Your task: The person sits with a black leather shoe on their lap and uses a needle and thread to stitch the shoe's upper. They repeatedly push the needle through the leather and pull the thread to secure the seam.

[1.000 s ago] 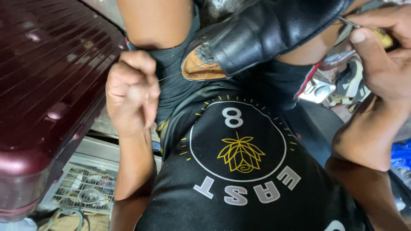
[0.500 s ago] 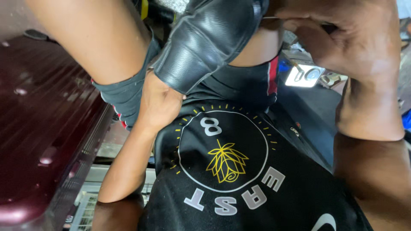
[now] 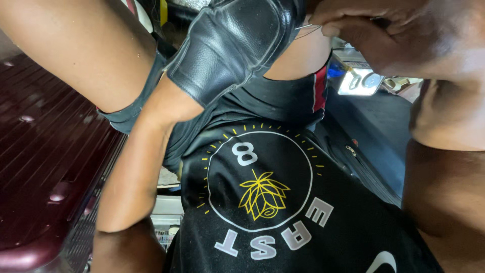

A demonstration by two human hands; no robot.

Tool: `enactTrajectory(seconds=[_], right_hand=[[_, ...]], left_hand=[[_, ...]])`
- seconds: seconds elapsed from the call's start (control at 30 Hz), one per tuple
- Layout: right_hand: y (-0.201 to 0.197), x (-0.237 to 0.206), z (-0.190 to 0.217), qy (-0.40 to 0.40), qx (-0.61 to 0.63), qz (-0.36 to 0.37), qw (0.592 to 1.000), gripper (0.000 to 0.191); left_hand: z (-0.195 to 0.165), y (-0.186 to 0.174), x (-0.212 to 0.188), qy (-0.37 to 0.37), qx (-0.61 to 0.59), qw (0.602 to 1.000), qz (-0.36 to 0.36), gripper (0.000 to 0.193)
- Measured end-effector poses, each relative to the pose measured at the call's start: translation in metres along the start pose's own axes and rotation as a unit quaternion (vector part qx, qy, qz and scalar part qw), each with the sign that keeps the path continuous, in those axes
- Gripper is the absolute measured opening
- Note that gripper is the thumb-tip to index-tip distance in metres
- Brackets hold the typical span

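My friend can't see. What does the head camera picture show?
A black leather shoe rests between a person's knees. The right hand pinches a thin needle at the shoe's edge, while the left hand goes under the shoe. A dark red case sits at left.

Shoe [image 3: 237, 45]: black grained leather, soft sheen. Beside it, left: suitcase [image 3: 45, 167], maroon ribbed hard plastic, glossy. Below: shirt [image 3: 283, 212], matt black cloth.

Cobbler's stall: leather shoe [image 3: 237, 45], needle [image 3: 303, 26]
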State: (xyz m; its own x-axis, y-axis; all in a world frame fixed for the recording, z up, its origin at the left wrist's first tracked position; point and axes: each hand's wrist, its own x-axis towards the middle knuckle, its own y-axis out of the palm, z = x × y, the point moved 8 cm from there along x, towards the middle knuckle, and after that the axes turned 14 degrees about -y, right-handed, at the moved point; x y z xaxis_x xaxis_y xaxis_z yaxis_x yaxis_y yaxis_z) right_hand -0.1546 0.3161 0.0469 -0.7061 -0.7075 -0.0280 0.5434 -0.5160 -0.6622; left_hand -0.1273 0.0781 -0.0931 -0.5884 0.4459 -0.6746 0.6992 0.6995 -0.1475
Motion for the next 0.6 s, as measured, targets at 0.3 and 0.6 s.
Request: enactTrajectory(seconds=[0.3,0.6], right_hand=[[0.0017,-0.0001,0.0045,-0.014,-0.039,0.017,0.999,0.015],[0.0055,0.0030,0.0090,-0.041,-0.156,0.066,0.985,0.017]], left_hand=[[0.0085,0.0036,0.0093,-0.012,-0.051,0.998,0.033,0.047],[0.0124,0.0018,0.0043,-0.023,-0.055,0.997,0.044,0.043]])
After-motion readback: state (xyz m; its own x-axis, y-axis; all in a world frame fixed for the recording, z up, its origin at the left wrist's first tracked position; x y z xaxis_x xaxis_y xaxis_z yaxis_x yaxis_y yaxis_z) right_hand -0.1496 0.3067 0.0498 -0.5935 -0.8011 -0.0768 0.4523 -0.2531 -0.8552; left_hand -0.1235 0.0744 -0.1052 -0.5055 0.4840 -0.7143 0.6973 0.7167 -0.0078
